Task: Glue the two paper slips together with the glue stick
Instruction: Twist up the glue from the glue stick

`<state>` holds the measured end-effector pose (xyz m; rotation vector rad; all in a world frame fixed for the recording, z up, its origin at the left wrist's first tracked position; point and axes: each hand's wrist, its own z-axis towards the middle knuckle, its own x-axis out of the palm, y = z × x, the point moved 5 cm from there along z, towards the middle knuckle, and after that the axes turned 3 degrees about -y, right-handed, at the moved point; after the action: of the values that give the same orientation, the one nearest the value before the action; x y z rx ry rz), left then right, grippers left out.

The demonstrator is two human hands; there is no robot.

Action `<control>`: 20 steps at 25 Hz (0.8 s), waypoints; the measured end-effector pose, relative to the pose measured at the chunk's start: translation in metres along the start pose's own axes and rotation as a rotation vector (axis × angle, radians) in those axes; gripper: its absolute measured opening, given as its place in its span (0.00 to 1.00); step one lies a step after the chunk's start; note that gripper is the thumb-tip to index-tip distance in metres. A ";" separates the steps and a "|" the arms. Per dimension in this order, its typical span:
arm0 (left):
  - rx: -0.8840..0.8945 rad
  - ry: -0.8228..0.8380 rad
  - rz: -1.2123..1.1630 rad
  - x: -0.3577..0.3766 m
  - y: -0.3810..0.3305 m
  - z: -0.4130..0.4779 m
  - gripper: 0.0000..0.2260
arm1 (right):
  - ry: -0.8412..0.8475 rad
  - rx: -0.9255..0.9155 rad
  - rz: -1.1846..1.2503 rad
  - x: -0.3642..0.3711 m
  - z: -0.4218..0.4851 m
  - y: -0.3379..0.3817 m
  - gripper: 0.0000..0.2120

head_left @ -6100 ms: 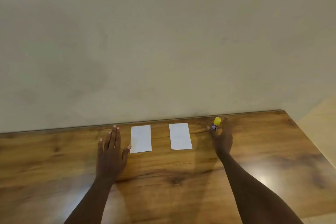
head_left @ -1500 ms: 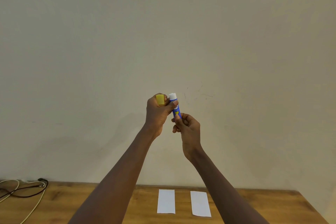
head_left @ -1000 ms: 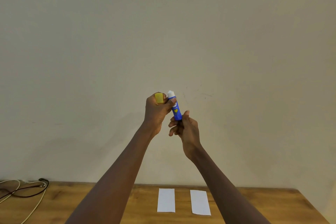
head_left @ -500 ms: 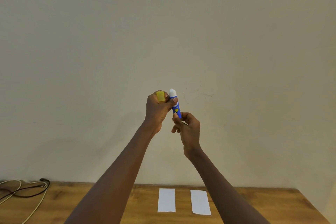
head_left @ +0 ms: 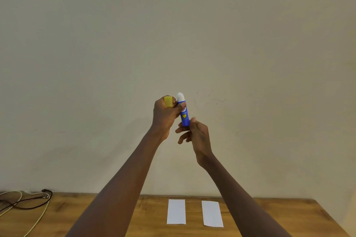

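Both hands are raised in front of the wall, well above the table. The blue glue stick (head_left: 184,115) stands upright with its white glue tip bared. My left hand (head_left: 165,116) keeps the yellow cap (head_left: 168,101) tucked in its fingers and pinches the stick's upper part with thumb and finger. My right hand (head_left: 196,134) grips the stick's bottom end, with some fingers spread. Two white paper slips lie side by side on the wooden table (head_left: 269,215): the left slip (head_left: 176,211) and the right slip (head_left: 212,214), a gap between them.
A plain beige wall rises behind the table. Black and white cables (head_left: 25,201) lie coiled at the table's far left. The table's right edge runs diagonally at the lower right.
Since six seconds ago the glue stick was lifted off the table and uncapped. In the last second the stick has stayed raised; my right fingers have shifted at its base.
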<state>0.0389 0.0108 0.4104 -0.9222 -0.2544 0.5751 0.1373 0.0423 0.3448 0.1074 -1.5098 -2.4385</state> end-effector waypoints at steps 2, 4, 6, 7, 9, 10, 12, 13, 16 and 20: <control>-0.009 0.001 -0.020 0.000 0.002 -0.001 0.14 | -0.021 -0.034 -0.048 0.001 -0.001 0.001 0.11; -0.010 0.014 -0.030 0.002 0.000 -0.002 0.14 | -0.075 -0.063 -0.071 0.000 -0.002 0.000 0.07; -0.010 0.019 -0.017 0.002 -0.001 -0.003 0.15 | -0.042 -0.020 -0.023 0.000 -0.001 0.000 0.11; -0.010 0.017 -0.005 0.001 -0.002 -0.004 0.15 | -0.005 0.012 0.000 0.000 -0.001 -0.001 0.15; -0.015 0.014 -0.010 0.000 -0.001 -0.004 0.15 | 0.021 0.022 -0.021 0.000 -0.001 -0.001 0.14; -0.019 0.016 -0.027 0.000 0.000 -0.004 0.15 | -0.009 -0.012 -0.063 -0.002 -0.001 0.000 0.11; -0.015 0.024 -0.033 0.002 -0.001 -0.006 0.15 | -0.090 -0.062 -0.083 -0.006 -0.001 -0.001 0.08; -0.007 0.024 -0.018 0.004 -0.001 -0.006 0.15 | -0.092 -0.048 -0.052 -0.007 -0.001 -0.001 0.07; 0.018 0.014 0.023 0.004 -0.003 -0.006 0.15 | 0.009 0.002 0.032 -0.005 -0.001 -0.002 0.13; 0.018 0.025 -0.020 0.006 -0.005 -0.006 0.14 | -0.067 -0.069 -0.065 -0.005 -0.002 -0.002 0.07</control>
<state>0.0482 0.0071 0.4106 -0.9076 -0.2351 0.5465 0.1421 0.0433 0.3418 0.0620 -1.4696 -2.5662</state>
